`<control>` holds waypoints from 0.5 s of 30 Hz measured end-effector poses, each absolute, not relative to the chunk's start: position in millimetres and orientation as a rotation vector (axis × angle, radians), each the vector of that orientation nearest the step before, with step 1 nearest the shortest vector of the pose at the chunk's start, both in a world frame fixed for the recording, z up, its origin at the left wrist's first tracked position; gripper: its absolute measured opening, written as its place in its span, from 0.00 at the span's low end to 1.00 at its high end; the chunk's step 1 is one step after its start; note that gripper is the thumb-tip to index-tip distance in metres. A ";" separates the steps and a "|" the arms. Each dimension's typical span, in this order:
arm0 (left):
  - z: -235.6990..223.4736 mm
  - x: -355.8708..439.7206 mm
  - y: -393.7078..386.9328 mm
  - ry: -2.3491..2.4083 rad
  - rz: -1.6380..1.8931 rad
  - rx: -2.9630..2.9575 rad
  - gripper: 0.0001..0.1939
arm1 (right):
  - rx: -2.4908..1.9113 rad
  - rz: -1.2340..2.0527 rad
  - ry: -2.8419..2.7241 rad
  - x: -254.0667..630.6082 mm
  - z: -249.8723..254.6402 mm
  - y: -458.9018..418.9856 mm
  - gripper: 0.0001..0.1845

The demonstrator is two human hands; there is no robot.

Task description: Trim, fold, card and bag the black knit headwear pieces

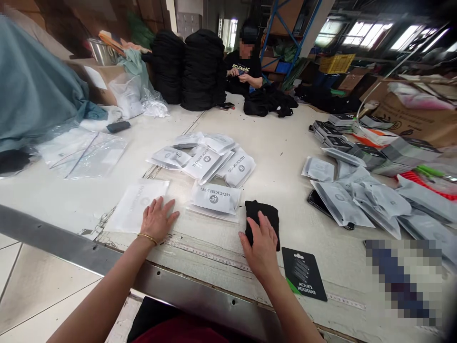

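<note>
Currently, left hand on frosted pouch, right hand on black cloth (folded).

two hands, two black garment stacks

Thin gold bangle around the left wrist, forearms bare

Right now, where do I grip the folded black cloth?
Pinch the folded black cloth at its far edge, beyond the right hand, coming from above: it lies flat on the table, that edge is uncovered, and the hand covers the near part.
</note>
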State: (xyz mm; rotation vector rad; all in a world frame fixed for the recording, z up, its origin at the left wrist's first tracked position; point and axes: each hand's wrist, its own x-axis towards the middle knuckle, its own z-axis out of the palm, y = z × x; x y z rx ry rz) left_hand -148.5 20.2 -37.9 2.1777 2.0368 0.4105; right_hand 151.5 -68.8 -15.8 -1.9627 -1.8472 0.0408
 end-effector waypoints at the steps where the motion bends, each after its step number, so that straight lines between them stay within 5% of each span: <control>1: -34.5 -146.3 23.4 1.981 0.483 2.147 0.27 | -1.890 0.063 -1.858 144.9 -15.3 -68.5 0.21; 5: -25.8 -112.3 21.3 1.610 0.624 2.037 0.21 | -1.642 0.393 -1.824 112.0 -15.9 -76.0 0.16; 11: -35.0 -68.0 -42.0 1.418 0.701 1.641 0.12 | -1.513 1.688 -0.954 77.1 -24.8 -91.7 0.26; 15: -29.7 -66.0 -76.5 1.208 0.683 0.960 0.16 | -1.414 1.764 -0.694 73.6 -28.4 -91.0 0.23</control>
